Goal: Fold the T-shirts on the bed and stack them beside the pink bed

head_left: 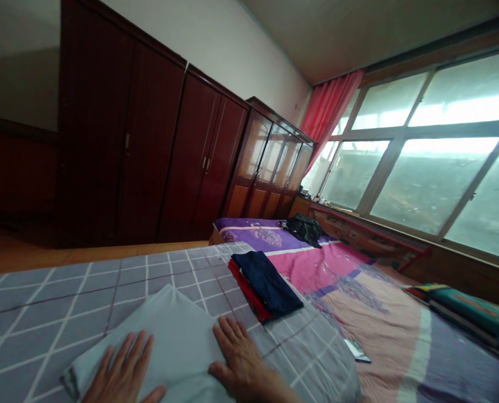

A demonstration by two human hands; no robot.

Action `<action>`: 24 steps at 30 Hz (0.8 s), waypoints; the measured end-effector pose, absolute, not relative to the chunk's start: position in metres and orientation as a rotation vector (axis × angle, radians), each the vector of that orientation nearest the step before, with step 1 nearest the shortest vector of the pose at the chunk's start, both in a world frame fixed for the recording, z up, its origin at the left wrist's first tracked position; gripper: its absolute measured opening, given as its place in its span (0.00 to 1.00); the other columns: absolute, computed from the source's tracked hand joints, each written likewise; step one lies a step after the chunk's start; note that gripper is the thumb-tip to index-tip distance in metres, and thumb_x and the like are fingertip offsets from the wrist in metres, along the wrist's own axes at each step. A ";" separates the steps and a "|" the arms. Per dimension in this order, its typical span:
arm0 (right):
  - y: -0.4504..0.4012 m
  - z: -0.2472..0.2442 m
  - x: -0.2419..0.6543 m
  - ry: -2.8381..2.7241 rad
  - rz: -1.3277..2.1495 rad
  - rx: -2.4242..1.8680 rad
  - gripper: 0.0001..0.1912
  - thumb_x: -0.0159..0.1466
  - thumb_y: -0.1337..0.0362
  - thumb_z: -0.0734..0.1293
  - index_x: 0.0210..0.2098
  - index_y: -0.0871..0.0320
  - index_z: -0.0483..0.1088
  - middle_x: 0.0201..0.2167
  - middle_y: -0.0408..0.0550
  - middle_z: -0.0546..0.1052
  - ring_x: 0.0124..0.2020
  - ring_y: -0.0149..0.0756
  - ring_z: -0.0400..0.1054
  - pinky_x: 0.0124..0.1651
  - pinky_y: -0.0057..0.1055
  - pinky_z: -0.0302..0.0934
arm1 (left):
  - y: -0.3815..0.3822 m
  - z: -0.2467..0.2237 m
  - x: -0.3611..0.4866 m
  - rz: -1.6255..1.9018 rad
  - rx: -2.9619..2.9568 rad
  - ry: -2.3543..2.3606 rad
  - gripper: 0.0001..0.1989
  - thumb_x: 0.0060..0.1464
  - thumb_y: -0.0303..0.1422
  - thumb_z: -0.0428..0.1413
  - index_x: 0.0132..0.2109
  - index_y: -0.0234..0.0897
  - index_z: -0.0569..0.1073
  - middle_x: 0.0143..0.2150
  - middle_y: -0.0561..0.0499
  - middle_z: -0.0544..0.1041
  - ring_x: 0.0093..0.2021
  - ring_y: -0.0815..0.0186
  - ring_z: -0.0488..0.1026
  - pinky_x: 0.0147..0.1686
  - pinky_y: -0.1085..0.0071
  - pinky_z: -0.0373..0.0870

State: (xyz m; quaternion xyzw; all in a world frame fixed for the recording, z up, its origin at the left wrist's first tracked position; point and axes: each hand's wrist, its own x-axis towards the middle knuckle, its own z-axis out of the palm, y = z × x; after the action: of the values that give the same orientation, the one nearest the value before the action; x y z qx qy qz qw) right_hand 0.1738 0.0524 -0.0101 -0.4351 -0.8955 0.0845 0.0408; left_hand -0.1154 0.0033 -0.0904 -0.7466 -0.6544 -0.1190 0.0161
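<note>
In the head view, the smooth pale-grey cloth (182, 336) lay on the grey checked bedsheet (157, 271), seemingly part-folded, left hand (121, 372) flat on it, right hand (243, 361) spread at its edge, fingers clutching nothing! Beyond, a navy-and-red fabric stack (270, 282) sat already folded; dark-red wooden wardrobes (152, 134) stood closed, contents hidden.

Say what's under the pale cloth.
Grey checked bedding shows around the pale cloth. The area directly beneath is covered, so anything between them can't be told.

The frame's bottom cuts off the left hand (121, 370) and, seemingly, the pale cloth (180, 330); sill items (317, 198) too small to tell.
</note>
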 end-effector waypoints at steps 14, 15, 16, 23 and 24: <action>0.035 -0.018 0.181 -2.824 0.190 -1.387 0.40 0.65 0.43 0.52 0.65 0.67 0.47 0.66 0.62 0.46 0.67 0.50 0.37 0.65 0.53 0.40 | -0.016 -0.046 -0.108 -0.344 -2.402 -2.058 0.41 0.56 0.55 0.42 0.65 0.27 0.54 0.67 0.36 0.50 0.67 0.46 0.44 0.63 0.46 0.40; 0.039 -0.015 0.181 -2.796 0.176 -1.428 0.40 0.66 0.43 0.51 0.65 0.68 0.48 0.66 0.63 0.46 0.67 0.49 0.37 0.65 0.53 0.41 | -0.016 -0.047 -0.108 -0.363 -2.399 -2.047 0.41 0.56 0.55 0.41 0.65 0.27 0.54 0.67 0.36 0.50 0.67 0.46 0.44 0.63 0.46 0.39; 0.042 -0.012 0.178 -2.786 0.165 -1.412 0.40 0.66 0.44 0.50 0.65 0.69 0.47 0.66 0.63 0.46 0.67 0.49 0.37 0.65 0.52 0.41 | -0.016 -0.049 -0.109 -0.384 -2.391 -2.035 0.41 0.56 0.56 0.41 0.65 0.27 0.55 0.67 0.36 0.51 0.67 0.46 0.44 0.63 0.47 0.39; 0.063 -0.005 0.086 -2.919 0.233 -0.881 0.39 0.65 0.42 0.52 0.66 0.62 0.46 0.67 0.58 0.48 0.67 0.45 0.38 0.65 0.47 0.40 | -0.014 -0.058 -0.109 -0.368 -2.327 -1.980 0.41 0.55 0.57 0.41 0.64 0.28 0.58 0.66 0.37 0.54 0.67 0.47 0.47 0.63 0.48 0.41; 0.072 -0.007 0.075 -2.923 0.237 -0.859 0.39 0.65 0.42 0.51 0.65 0.61 0.48 0.67 0.57 0.49 0.67 0.46 0.39 0.65 0.46 0.39 | -0.014 -0.059 -0.109 -0.343 -2.321 -1.981 0.41 0.55 0.57 0.41 0.64 0.27 0.59 0.66 0.36 0.54 0.67 0.47 0.47 0.63 0.48 0.40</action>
State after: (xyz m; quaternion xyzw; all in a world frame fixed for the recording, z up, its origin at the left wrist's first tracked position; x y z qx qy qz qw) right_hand 0.0753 0.0718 -0.0071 -0.2808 -0.9557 0.0776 0.0428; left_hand -0.1093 -0.0141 -0.0590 -0.7553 -0.6448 -0.1116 0.0356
